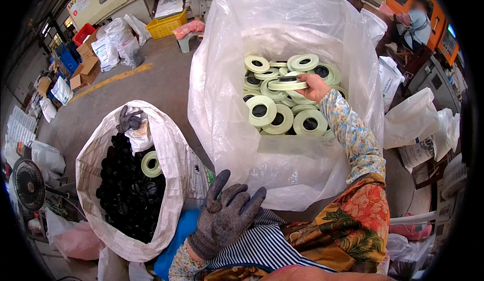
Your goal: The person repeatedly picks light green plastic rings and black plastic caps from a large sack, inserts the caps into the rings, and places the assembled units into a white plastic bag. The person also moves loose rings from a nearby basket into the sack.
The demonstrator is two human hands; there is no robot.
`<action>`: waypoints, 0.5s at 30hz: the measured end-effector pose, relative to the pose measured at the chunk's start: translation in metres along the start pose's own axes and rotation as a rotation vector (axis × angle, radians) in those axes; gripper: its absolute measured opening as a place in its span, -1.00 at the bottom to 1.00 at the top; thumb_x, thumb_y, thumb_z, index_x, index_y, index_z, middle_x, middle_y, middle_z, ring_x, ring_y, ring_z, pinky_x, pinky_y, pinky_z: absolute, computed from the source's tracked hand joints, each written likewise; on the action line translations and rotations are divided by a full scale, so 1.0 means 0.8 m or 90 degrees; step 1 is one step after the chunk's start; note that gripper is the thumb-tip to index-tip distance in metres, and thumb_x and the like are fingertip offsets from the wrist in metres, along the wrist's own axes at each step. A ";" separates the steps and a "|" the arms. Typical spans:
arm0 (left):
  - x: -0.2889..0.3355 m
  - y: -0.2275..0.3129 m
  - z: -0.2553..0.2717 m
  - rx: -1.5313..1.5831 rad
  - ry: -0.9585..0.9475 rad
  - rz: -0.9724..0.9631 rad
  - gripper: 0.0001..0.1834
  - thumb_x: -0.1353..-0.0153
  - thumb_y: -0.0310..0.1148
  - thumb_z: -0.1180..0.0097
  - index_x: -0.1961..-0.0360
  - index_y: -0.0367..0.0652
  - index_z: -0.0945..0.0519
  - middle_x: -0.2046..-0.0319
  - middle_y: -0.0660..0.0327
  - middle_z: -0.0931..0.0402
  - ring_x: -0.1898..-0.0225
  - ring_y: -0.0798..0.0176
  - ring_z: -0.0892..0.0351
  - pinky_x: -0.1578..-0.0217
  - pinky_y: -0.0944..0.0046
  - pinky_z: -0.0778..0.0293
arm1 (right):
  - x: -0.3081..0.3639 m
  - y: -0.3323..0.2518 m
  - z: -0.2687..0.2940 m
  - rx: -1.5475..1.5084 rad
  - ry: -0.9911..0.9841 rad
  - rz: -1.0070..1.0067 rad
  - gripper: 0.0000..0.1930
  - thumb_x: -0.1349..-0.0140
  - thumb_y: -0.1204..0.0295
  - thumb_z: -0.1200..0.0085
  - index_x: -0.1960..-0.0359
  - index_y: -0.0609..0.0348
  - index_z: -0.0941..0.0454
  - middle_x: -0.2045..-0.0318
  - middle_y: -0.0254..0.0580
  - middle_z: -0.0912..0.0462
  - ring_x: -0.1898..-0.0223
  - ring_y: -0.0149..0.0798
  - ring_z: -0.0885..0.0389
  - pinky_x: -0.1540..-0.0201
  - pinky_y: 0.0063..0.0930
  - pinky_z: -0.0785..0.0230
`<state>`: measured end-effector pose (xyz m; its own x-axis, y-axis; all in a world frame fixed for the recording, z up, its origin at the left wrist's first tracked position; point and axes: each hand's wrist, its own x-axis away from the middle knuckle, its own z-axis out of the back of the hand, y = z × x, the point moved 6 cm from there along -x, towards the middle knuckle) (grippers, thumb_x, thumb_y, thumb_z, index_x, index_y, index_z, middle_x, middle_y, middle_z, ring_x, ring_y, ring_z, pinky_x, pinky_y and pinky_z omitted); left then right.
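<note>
The right hand [313, 87] pinches a pale green ring [287, 85] by its edge over the big plastic bag [217, 79]; whether it is one ring or two together is hard to tell. That edge hold could let the ring slip, and a black centre could work loose if it is not firmly seated. The loose heap below might slide if knocked, and the bag's soft wall could sag inward. The left hand [222, 220], in a dark glove, has its fingers spread wide with nothing seen in them, near the white sack [186, 165]; a careless sweep might catch that rim.

The plastic bag holds a pile of green rings [262, 110], many with black centres. The sack holds a mass of black round parts [131, 200], one green ring [151, 164] lying on them, and a dark glove [129, 121] near its top.
</note>
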<state>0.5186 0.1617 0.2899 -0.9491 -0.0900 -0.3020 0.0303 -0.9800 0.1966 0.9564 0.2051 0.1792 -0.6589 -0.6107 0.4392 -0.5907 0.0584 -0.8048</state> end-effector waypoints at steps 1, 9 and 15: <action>-0.002 0.001 0.005 0.013 -0.006 0.010 -0.47 -0.06 -0.21 -0.23 -0.11 -0.07 -0.55 0.27 0.18 -0.51 -0.01 0.12 -0.52 -0.36 -0.19 -0.07 | 0.010 -0.004 -0.010 0.015 0.002 0.026 -0.66 -0.25 0.67 0.23 -0.07 0.37 -0.32 -0.01 0.02 -0.45 -0.02 -0.02 -0.57 -0.02 -0.10 -0.62; -0.031 -0.006 0.037 0.775 0.258 0.070 -0.15 -0.23 -0.23 -0.21 -0.40 -0.34 -0.05 -0.32 -0.12 -0.17 -0.33 -0.08 -0.24 -0.33 0.02 -0.20 | 0.186 -0.051 -0.093 0.135 -0.194 0.250 -0.55 -0.24 0.60 0.23 -0.19 0.39 -0.33 0.02 -0.01 -0.52 0.06 -0.22 -0.61 -0.07 -0.36 -0.50; -0.107 -0.057 0.014 1.116 0.387 0.152 -0.18 -0.23 -0.41 -0.25 -0.36 -0.34 0.00 -0.16 -0.06 -0.39 -0.14 0.11 -0.47 -0.15 0.12 -0.41 | 0.329 -0.005 -0.159 0.176 -0.395 0.232 -0.62 -0.39 0.43 0.18 -0.19 0.32 -0.38 -0.01 -0.09 -0.55 0.00 -0.34 -0.56 -0.05 -0.43 -0.43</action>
<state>0.5951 0.2164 0.3175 -0.7351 -0.6088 -0.2983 -0.5609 0.2992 0.7719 0.7262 0.1447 0.3483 -0.3601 -0.9263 -0.1112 -0.1952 0.1914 -0.9619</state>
